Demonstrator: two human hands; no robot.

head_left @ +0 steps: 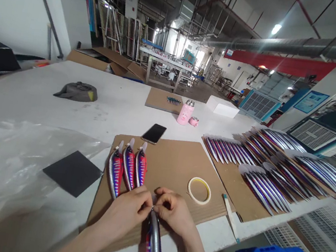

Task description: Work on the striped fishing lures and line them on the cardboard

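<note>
Left hand (126, 210) and right hand (174, 213) pinch the nose of a striped crankbait lure (154, 246) from either side, long axis running to 6 o'clock past the cardboard sheet (175, 174), three matching lures (127, 168) near at 11 o'clock.
</note>
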